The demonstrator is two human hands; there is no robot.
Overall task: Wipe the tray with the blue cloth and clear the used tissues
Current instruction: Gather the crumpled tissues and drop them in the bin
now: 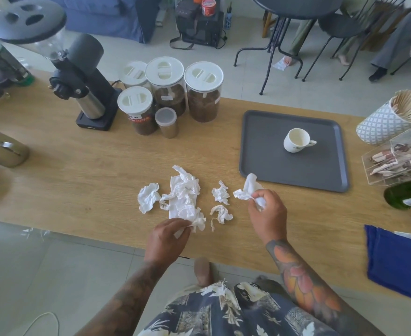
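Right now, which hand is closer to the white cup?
The right hand. It holds a tissue just off the tray's near corner, below the white cup. The left hand is farther away, at the table's front edge.

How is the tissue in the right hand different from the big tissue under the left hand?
The tissue in the right hand is small and lifted off the table, pinched in the right hand. The big tissue is much larger, spread out and lying on the table; the left hand only grips its near corner. Both are white, crumpled and used.
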